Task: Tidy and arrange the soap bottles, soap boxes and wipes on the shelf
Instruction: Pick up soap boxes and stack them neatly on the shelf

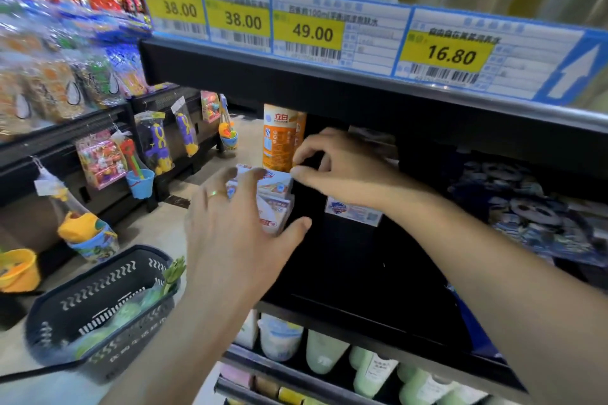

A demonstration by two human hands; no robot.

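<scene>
— Looking through the head camera, the only view: what step is in hand?

— Squaring up the soap boxes (274,199), I judge. They sit stacked at the left end of the dark shelf (345,260), about nine o'clock from the frame's centre. The left hand (237,223) wraps the stack from the aisle side, fingers spread over the top box and thumb braced at the lower front corner. A wide grip, holding the boxes.

— And the right hand (335,164)?

— It reaches in at twelve o'clock from the stack. Thumb and forefinger are drawn close together at the top box's right corner, the other fingers curled above. A narrow pinch, but whether it actually has the corner or only touches it, I cannot tell.

— Where are the other goods?

— Orange soap bottles (279,138) stand upright just behind the boxes, at eleven o'clock from the right hand. A white and blue box (353,212) lies deeper in, at three o'clock from the stack, under the right wrist. Blurred blue packs (539,214) pile up at the far right; possibly wipes, too smeared to say.

— The next move?

— Probably pressing the stack flush and level, then bringing the stray box alongside. It calls for keeping the left hand steady so the top box does not slide toward the aisle.
</scene>
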